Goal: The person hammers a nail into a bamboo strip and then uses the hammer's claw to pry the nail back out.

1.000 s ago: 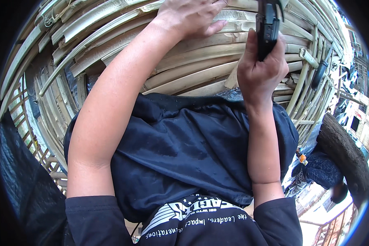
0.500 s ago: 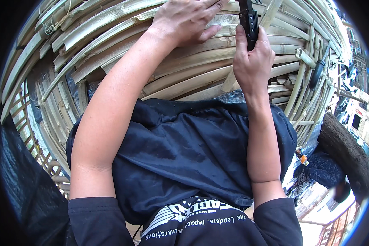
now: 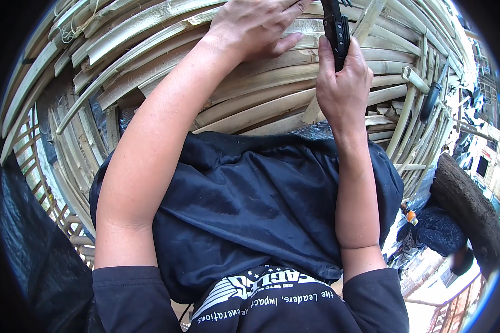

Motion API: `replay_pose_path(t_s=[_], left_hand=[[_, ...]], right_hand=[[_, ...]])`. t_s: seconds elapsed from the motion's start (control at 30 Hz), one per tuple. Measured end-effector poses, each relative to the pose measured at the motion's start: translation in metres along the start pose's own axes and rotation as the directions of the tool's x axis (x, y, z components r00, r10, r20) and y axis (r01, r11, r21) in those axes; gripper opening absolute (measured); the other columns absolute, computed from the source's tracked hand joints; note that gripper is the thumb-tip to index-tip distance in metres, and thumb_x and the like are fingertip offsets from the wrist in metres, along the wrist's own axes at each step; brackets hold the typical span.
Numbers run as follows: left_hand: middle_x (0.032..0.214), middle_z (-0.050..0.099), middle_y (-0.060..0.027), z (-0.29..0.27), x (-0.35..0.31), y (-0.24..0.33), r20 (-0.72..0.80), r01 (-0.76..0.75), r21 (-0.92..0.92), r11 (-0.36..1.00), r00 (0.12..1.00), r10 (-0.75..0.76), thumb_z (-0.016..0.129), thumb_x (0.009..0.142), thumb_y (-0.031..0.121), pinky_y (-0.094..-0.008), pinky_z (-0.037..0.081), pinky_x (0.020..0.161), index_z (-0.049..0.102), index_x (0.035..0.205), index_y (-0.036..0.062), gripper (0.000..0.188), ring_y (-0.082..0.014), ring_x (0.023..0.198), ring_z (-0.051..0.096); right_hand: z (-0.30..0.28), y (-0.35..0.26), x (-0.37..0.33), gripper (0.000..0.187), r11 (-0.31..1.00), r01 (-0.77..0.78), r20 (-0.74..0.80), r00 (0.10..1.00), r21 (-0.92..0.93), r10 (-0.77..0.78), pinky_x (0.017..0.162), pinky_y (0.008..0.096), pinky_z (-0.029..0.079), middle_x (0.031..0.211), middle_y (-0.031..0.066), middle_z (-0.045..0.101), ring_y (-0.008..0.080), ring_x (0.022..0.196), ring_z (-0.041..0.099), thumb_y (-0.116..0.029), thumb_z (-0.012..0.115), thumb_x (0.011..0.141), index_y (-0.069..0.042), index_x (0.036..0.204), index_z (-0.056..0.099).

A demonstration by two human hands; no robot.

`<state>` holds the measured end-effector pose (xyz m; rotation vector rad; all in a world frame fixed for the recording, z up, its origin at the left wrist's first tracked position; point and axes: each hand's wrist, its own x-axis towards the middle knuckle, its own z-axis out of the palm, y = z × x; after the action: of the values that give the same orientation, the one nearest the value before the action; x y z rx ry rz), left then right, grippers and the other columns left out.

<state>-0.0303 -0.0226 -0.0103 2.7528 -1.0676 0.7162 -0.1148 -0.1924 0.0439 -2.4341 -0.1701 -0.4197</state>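
My right hand (image 3: pixel 344 77) is closed around the handle of a black tool with silver rivets (image 3: pixel 337 39), held upright. The tool's far end runs out of the top edge, so its exact kind does not show. To its left, my left hand (image 3: pixel 255 25) rests over the split bamboo strips (image 3: pixel 278 83), fingers stretched toward the tool and thumb held apart. Part of the left fingers is cut off at the top edge, and nothing shows in that hand. The bamboo strips lie side by side in a curved, woven-looking surface in front of me.
Dark cloth (image 3: pixel 250 188) covers my lap. A black-handled pointed tool (image 3: pixel 431 100) lies on the bamboo at the right. Beyond it are a thick log (image 3: pixel 466 194) and a person in dark clothing (image 3: pixel 441 230). A dark sheet (image 3: pixel 36 244) hangs at the lower left.
Both hands stay almost where they were, with a very slight shift. The black tool remains in my right hand.
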Motion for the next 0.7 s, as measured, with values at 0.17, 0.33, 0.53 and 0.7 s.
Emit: replay_pose_path(t_s=[0.17,0.33,0.53,0.7], left_hand=[[0.154,0.047,-0.0213,-0.009,-0.002,0.001,-0.076,-0.016,-0.089,0.996,0.997,0.01,0.065,0.09,0.042,-0.0605,0.02,0.126,0.062,0.133,0.0027,0.059,-0.0337,0.147,0.042],[0.141,0.053,-0.0272,-0.017,-0.007,-0.003,-0.242,-0.054,-0.389,0.919,0.969,-0.045,0.069,0.073,0.013,-0.0585,0.029,0.123,0.066,0.118,0.0007,0.046,-0.0428,0.14,0.047],[0.128,0.062,-0.0248,-0.016,-0.006,0.0,-0.301,-0.098,-0.357,0.929,0.954,-0.015,0.068,0.075,0.008,-0.0573,0.038,0.119,0.065,0.111,-0.0004,0.037,-0.04,0.128,0.058],[0.113,0.067,-0.0214,-0.002,-0.003,-0.001,-0.376,-0.031,-0.565,0.825,0.899,-0.224,0.068,0.082,0.003,-0.0491,0.052,0.102,0.067,0.107,-0.0011,0.026,-0.0376,0.111,0.066]], right_hand=[[-0.001,-0.002,0.0,0.02,0.999,-0.04,0.011,0.999,0.009,0.04,0.065,0.0507,0.051,0.076,0.024,0.069,0.0465,0.075,0.068,-0.018,0.065,0.099,0.001,0.099,0.062],[-0.003,-0.003,0.001,0.021,0.998,-0.064,0.019,0.998,0.002,0.064,0.065,0.051,0.051,0.076,0.0247,0.068,0.0471,0.076,0.068,-0.018,0.065,0.099,0.002,0.098,0.061],[-0.002,-0.003,0.0,0.021,0.998,-0.059,0.012,0.998,0.038,0.058,0.065,0.0511,0.051,0.075,0.0249,0.068,0.0475,0.075,0.068,-0.018,0.065,0.099,0.002,0.097,0.061],[-0.001,-0.001,0.0,0.021,0.999,-0.045,-0.004,0.999,0.023,0.045,0.064,0.0504,0.051,0.075,0.0244,0.068,0.047,0.074,0.068,-0.018,0.066,0.099,0.002,0.098,0.061]])
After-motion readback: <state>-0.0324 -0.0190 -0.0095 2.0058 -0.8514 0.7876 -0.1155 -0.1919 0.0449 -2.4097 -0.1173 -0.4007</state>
